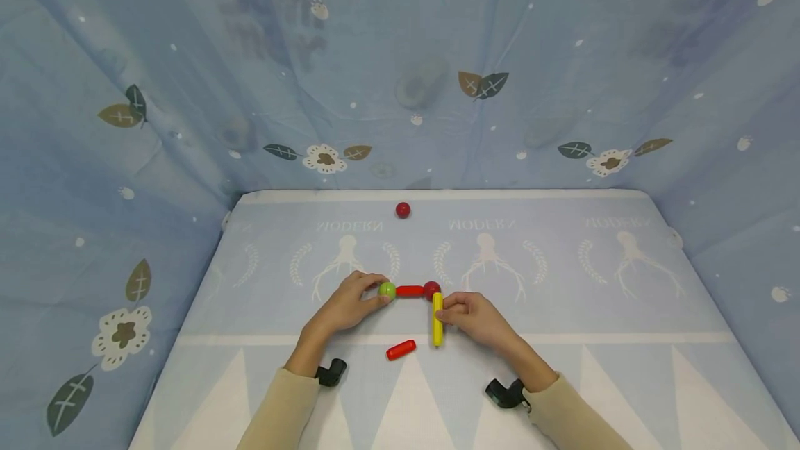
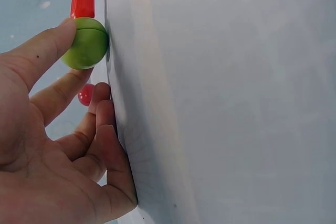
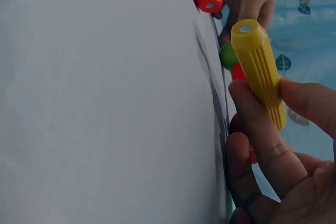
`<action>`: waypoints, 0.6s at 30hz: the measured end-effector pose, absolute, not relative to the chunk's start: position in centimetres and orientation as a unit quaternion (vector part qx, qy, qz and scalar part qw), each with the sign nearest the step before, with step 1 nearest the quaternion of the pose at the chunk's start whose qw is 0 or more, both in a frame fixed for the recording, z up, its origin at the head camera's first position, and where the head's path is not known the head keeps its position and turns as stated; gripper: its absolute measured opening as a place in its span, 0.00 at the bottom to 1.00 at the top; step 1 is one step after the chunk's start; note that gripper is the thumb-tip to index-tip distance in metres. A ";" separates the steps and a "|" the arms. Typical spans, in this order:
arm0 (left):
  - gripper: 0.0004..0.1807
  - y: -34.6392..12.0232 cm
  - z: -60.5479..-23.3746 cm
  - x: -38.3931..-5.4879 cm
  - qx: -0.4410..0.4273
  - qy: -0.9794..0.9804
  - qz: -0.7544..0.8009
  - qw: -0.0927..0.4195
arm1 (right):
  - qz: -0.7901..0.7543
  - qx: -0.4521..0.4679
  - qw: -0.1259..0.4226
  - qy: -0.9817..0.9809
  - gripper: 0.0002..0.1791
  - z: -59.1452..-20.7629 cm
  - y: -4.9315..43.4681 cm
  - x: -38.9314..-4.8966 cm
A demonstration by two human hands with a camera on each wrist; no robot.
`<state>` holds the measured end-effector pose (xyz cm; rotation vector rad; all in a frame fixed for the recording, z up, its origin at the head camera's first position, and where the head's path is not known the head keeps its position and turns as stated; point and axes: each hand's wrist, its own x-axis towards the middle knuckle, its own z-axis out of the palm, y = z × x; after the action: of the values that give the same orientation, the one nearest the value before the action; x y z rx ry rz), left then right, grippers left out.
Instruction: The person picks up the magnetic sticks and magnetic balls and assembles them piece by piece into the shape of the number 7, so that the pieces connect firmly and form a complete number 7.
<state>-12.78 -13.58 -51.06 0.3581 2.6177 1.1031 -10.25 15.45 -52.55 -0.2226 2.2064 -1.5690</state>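
Note:
My left hand (image 1: 347, 305) pinches a green ball (image 1: 387, 290) between thumb and finger. A red ribbed rod (image 1: 410, 291) runs from that ball to a dark red ball (image 1: 431, 289), the three in one row on the table. With thumb and fingers, my right hand (image 1: 476, 319) pinches a yellow ribbed rod (image 1: 437, 328). Its far end is at the dark red ball in the head view; whether they touch I cannot tell. In the right wrist view the yellow rod (image 3: 258, 64) shows a grey disc on its near end.
A loose red rod (image 1: 401, 350) lies nearer the table's front, between the forearms. Another red ball (image 1: 403, 210) sits close to the table's back edge. Blue patterned curtain (image 1: 412, 89) surrounds the back and sides. Black devices (image 1: 507, 393) are strapped to both wrists.

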 end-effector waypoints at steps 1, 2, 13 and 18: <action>0.17 -13.6 -51.1 -12.8 0.124 0.906 0.381 0.139 | -0.557 -0.082 0.210 0.799 0.14 -52.5 15.3 -10.1; 0.17 -13.6 -51.1 -12.8 0.123 0.906 0.381 0.139 | -0.550 -0.083 0.208 0.805 0.14 -52.5 15.1 -9.9; 0.16 -13.5 -51.3 -12.9 0.122 0.908 0.377 0.137 | -0.493 -0.074 0.159 0.852 0.13 -52.7 14.1 -9.4; 0.16 -13.5 -51.3 -12.9 0.121 0.907 0.378 0.137 | -0.476 -0.078 0.147 0.863 0.11 -52.8 13.9 -9.5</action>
<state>-12.86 -13.55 -51.34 0.3507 2.6254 1.0947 -9.51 13.89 -52.82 -0.2234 2.4840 -1.3709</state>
